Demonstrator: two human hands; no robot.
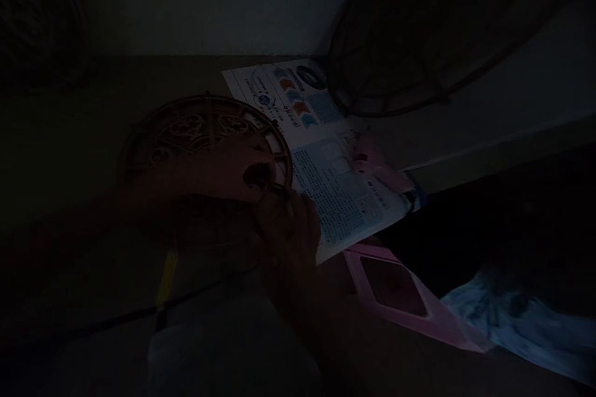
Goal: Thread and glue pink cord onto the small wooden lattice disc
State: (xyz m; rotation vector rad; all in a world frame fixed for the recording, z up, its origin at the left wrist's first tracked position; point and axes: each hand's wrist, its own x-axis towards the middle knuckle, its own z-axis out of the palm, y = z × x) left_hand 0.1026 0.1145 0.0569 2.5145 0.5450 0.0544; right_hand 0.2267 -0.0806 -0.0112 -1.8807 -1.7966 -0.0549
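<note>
Fingers (251,177) on round openwork wooden disc (205,136), possibly gripping, glossy printed sheet (321,155) beside

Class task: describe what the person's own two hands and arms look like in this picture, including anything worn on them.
The picture is very dark. The left hand and right hand look bare, with no gloves visible. No ring, watch or bracelet can be made out. Both forearms fade into shadow, so whether any sleeves are worn further up cannot be told.
</note>
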